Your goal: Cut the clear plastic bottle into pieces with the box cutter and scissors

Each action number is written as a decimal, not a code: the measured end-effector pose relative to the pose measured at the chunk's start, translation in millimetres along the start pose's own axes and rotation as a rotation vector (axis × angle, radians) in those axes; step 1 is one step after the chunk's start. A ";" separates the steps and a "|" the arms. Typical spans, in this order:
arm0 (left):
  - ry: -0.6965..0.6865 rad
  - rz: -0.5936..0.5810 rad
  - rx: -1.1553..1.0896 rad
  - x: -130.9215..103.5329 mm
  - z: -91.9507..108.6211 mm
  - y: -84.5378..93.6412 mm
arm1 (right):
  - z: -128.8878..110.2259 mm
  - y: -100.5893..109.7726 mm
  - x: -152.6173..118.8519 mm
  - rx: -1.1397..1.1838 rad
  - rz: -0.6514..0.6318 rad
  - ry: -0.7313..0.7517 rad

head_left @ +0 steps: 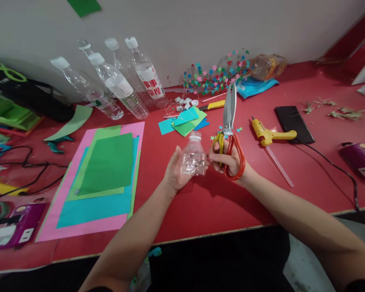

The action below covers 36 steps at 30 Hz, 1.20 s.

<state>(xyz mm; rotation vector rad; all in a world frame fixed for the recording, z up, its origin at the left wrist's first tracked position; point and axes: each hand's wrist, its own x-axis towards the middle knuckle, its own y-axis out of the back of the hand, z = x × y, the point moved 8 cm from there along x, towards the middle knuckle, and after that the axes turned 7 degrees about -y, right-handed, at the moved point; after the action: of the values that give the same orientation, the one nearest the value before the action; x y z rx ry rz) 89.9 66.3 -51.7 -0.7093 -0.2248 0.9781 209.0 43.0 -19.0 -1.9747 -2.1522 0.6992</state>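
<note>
Near the middle of the red table, my left hand (175, 172) is closed around the cut-off top of a clear plastic bottle (194, 157), its neck pointing up and away from me. To its right, my right hand (228, 158) grips a pair of scissors (230, 111) by the red and yellow handles. The metal blades point away from me and look nearly together. Fingers of my right hand are close to the bottle piece's right side; whether they touch it I cannot tell.
Coloured paper sheets (106, 166) lie left, with several plastic bottles (115, 83) behind. Ahead are paper pieces (185, 121), a yellow cutter (215, 105) and a bag of star confetti (215, 77). A yellow glue gun (272, 133) and a phone (293, 121) lie right.
</note>
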 end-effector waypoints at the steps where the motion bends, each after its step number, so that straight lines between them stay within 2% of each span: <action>1: -0.034 0.038 0.006 0.9 2.6 3.1 | -0.2 0.5 0.5 -0.012 0.008 0.015; 8: -0.173 0.119 0.011 5.8 20.6 9.9 | 2.9 1.1 -1.7 -0.262 0.020 0.026; 13: -0.248 0.194 -0.133 10.3 47.3 25.7 | -6.6 -0.4 -8.6 -0.556 0.013 0.039; 16: -0.307 0.220 -0.141 10.7 62.4 33.4 | -10.2 -5.5 -12.5 -0.703 -0.029 0.012; 18: -0.305 0.207 -0.126 9.5 65.6 34.7 | -11.2 -5.9 -13.1 -0.740 -0.047 -0.015; 20: -0.250 0.184 -0.112 6.9 60.6 35.0 | -13.0 -0.2 -10.6 -0.777 -0.003 -0.030; 23: -0.175 0.113 -0.121 -0.6 46.2 31.8 | -16.6 15.2 -2.8 -0.888 0.155 -0.029; 27: -0.125 -0.122 -0.162 -12.0 26.9 7.1 | -15.7 23.1 5.2 -1.100 0.324 -0.031; 29: -0.083 -0.189 -0.110 -16.0 16.9 -4.4 | -12.2 13.6 7.2 -1.160 0.307 0.008; 31: -0.068 -0.198 -0.051 -17.0 10.3 -10.2 | -9.1 -3.1 7.6 -1.273 0.251 0.080; 33: -0.065 -0.160 -0.024 -15.4 6.6 -9.3 | -5.7 -20.0 6.9 -1.431 0.177 0.114; 36: -0.093 -0.042 -0.074 -10.2 9.3 1.9 | -12.1 -35.2 2.3 -1.654 0.096 0.070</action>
<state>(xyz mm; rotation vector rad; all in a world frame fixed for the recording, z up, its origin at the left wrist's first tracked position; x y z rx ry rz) 78.5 62.8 -44.5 -0.7248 -0.3575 0.9672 181.7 47.0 6.0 -2.3570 -2.7646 -1.7116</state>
